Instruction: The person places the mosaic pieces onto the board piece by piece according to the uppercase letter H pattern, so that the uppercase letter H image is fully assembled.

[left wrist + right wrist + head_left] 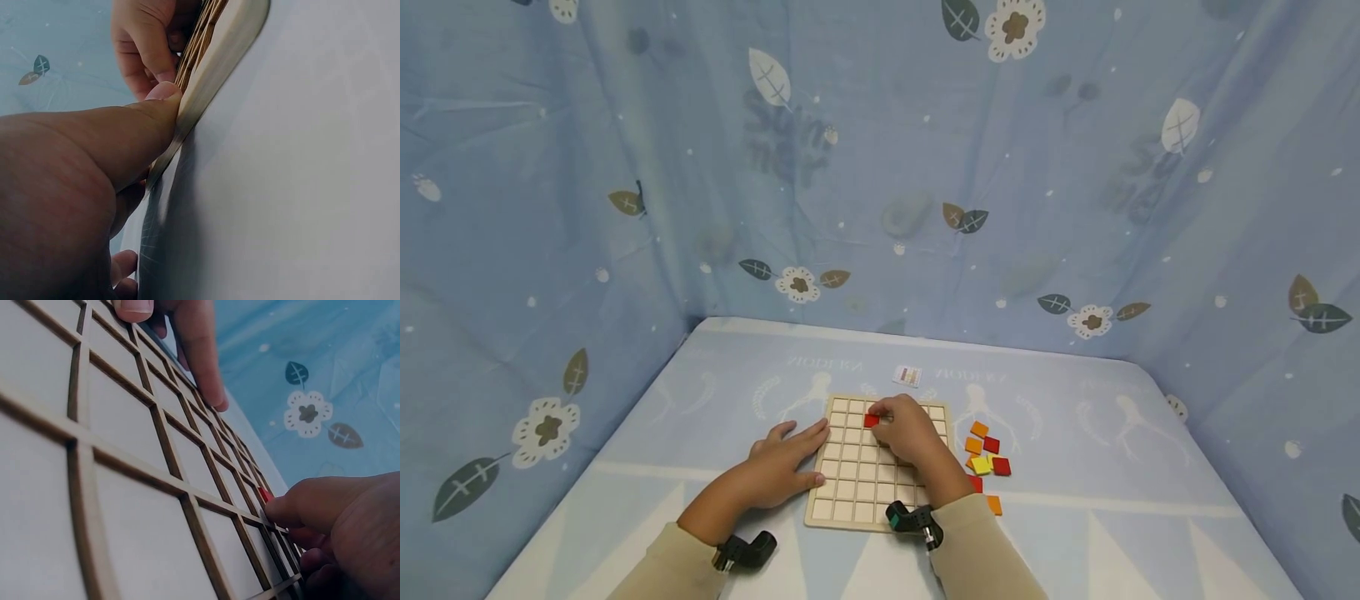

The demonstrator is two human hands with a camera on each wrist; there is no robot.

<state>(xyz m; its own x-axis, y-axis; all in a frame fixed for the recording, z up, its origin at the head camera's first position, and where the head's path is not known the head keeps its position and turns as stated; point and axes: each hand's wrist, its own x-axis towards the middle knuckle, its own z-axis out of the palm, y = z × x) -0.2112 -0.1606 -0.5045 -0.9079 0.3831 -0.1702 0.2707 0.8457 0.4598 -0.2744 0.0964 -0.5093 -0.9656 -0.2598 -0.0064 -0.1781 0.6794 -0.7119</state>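
A wooden grid board [844, 489] with raised dividers lies on the table. Near its far side my right hand [906, 429] pinches a red square tile [871, 421] between thumb and fingers, over one of the grid's squares. In the right wrist view the tile [265, 494] shows as a thin red edge by the thumb. My left hand [778, 467] rests at the board's left edge with fingers spread, fingertips and thumb touching the rim. From the left wrist, the thumb [140, 128] presses on the board's side [215, 62].
Several loose tiles lie right of the board, among them an orange tile [980, 429], a yellow tile [982, 466] and a red tile [1002, 467]. A small printed card [907, 377] lies beyond the board. Patterned blue curtains [880, 167] surround the table [1075, 533].
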